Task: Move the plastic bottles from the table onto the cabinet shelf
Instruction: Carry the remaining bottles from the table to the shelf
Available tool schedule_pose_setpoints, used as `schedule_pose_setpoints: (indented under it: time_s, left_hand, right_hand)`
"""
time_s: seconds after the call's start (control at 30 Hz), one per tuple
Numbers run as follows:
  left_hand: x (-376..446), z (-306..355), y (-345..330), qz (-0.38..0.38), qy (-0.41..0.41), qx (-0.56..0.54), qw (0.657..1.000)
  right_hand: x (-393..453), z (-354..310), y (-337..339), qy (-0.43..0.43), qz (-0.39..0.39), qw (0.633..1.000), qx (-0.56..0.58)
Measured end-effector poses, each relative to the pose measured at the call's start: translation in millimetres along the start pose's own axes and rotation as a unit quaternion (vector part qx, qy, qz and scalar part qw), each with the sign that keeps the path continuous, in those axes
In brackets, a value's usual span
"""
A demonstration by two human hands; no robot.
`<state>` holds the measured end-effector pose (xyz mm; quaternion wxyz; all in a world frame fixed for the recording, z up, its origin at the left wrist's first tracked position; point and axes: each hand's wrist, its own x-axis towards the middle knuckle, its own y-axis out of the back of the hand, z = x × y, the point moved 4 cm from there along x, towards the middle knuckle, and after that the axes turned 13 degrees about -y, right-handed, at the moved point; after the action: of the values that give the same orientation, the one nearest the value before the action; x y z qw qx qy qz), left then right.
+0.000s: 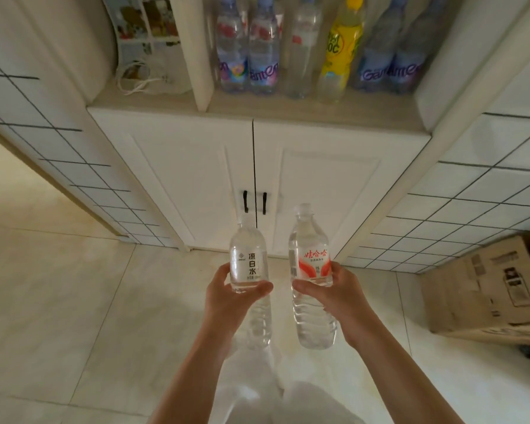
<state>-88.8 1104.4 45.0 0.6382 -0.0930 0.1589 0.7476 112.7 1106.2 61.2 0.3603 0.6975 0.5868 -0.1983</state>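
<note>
My left hand (231,296) grips a clear water bottle with a white label (249,261) around its middle, held upright. My right hand (328,290) holds a second clear bottle with a red-and-white label (311,249), also upright, a little to the right of the first. Both bottles hang in front of the white cabinet's closed doors (322,185), well below the open cabinet shelf (303,110). On that shelf stand several bottles: blue-labelled ones (263,53), a clear one (303,53) and a yellow one (338,50).
A vertical divider (198,56) splits the shelf; a white mesh bag and a picture panel (144,41) fill the left compartment. Tiled walls flank the cabinet. A cardboard box (487,289) sits on the floor at the right.
</note>
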Motion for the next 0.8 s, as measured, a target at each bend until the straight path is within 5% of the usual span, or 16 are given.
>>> schedule_pose_setpoints:
  time_s: [0.33,0.6,0.8]
  left_hand:
    - [138,77,-42,-0.083,-0.059,0.053,0.993]
    - [195,135,-101,-0.144,-0.126,0.111,0.975]
    - [227,170,-160,-0.147,-0.183,0.127,0.964]
  right_hand:
    - [72,-95,16,0.004,0.054,0.997,0.049]
    - [101,-149,65,0.049,0.181,0.982,0.002]
    - [124,-187,118,0.089,0.207,0.974,0.003]
